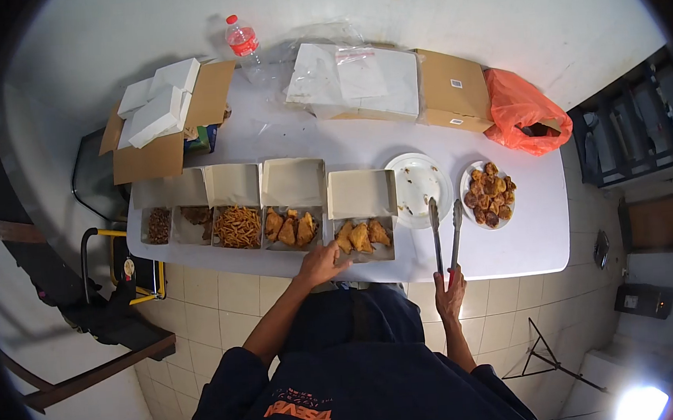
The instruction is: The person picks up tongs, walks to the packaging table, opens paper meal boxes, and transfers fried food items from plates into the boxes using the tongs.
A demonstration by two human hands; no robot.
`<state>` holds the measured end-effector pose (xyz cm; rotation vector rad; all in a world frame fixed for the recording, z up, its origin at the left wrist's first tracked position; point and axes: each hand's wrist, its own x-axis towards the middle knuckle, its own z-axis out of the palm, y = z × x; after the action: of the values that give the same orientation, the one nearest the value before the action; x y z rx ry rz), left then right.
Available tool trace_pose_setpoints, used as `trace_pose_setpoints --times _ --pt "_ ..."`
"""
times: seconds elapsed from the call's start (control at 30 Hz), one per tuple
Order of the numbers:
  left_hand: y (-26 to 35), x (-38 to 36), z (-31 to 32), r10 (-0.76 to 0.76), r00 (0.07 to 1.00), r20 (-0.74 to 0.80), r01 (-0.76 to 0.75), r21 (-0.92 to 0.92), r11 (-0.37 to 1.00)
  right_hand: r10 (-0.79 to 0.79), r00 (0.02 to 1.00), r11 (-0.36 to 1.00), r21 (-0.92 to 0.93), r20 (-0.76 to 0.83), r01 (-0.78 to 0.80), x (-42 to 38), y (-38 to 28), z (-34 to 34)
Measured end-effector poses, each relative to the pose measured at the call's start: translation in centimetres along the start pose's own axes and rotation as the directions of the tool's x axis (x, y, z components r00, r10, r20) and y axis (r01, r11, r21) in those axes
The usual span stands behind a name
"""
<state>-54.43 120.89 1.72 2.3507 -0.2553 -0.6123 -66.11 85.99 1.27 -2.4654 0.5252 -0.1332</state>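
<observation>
A white table (511, 252) carries open food boxes (266, 207), two plates (419, 181) — plus cardboard cartons (453, 85), a bottle (244, 41), an orange bag (521, 111).

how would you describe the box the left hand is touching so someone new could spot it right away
On the white table, a row of open takeaway boxes runs along the near edge. The box is the rightmost of that row, next to the empty white plate, with the left hand at its front corner. Unlike its neighbours, it stands slightly apart from the joined row and holds just three golden fried pieces.
</observation>
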Motion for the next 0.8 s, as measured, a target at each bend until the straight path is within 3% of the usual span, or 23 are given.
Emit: trace_pose_setpoints --times 0.07,0.17,0.27,0.37,0.47,0.67,0.8 --pt "0.1 0.1 -0.5 -0.058 0.994 -0.097 0.046 -0.117 0.992 -0.101 0.994 0.994 -0.048 -0.036 0.099 0.5 2.6 0.0" --pt "-1.4 1.6 -0.2 -0.054 0.892 -0.449 -0.009 -0.137 0.990 -0.050 0.997 0.998 -0.033 0.063 0.053 1.6 6.3 -1.0" --pt "-1.6 4.2 -1.2 -0.039 0.807 -0.589 -0.073 -0.165 0.984 -0.018 0.996 0.999 -0.033 0.086 0.021 2.9 7.3 -2.2" --pt "-0.5 6.6 -2.3 -0.098 0.819 -0.565 -0.063 -0.259 0.964 -0.076 0.996 0.997 -0.013 0.051 0.076 4.8 8.6 -2.5" --pt "0.2 8.5 -2.2 -0.131 0.817 -0.561 0.042 -0.169 0.985 -0.060 0.998 0.998 -0.003 0.020 0.060 6.4 7.9 -2.0" --pt "1.7 10.3 -2.9 -0.376 0.833 -0.406 0.344 -0.153 0.927 -0.015 1.000 0.996 0.086 0.015 0.014 10.6 4.9 0.9" --pt "-0.6 11.4 -2.3 -0.430 0.832 -0.351 0.372 -0.222 0.901 -0.050 0.999 0.999 0.015 -0.021 0.051 12.9 4.2 2.6"
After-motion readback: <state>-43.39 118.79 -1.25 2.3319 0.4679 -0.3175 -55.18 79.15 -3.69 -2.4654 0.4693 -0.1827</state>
